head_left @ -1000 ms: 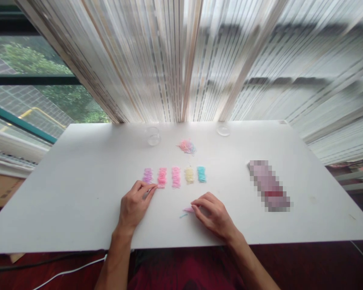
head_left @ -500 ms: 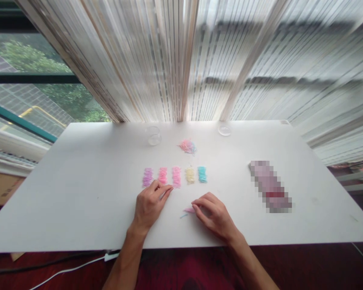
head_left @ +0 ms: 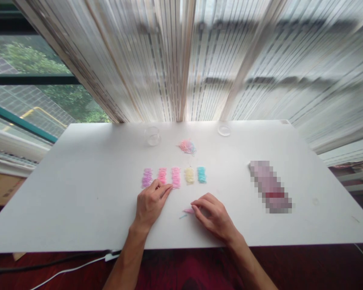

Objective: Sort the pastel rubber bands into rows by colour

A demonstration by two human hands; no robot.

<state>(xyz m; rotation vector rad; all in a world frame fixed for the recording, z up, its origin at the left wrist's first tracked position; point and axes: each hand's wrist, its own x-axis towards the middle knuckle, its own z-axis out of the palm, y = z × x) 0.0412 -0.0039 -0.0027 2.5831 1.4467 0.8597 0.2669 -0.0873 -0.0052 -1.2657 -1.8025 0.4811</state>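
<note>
My left hand (head_left: 151, 201) is closed in a pinch, its fingertips touching the lower end of a light pink row of small thin bands (head_left: 176, 177). Whatever is between those fingertips is too small to make out. Part of the coral pink row (head_left: 162, 174) is hidden behind this hand, and the purple row (head_left: 147, 177) lies to its left. Further right are a yellow row (head_left: 189, 176) and a turquoise row (head_left: 201, 175). My right hand (head_left: 213, 215) rests on the table, thumb and forefinger closed on pink bands (head_left: 187, 210). A loose blue band (head_left: 183, 216) lies beside them.
A mixed heap of bands (head_left: 187, 146) lies behind the rows. A clear round container (head_left: 153, 137) stands at the back left, a clear lid (head_left: 224, 131) at the back right. On the right lies a pixelated pinkish object (head_left: 269, 185). The white table (head_left: 63, 193) meets a curtain (head_left: 157, 80).
My left hand has moved right, from the lower end of the coral pink row to that of the light pink row, uncovering the purple row. My right hand has stayed in place.
</note>
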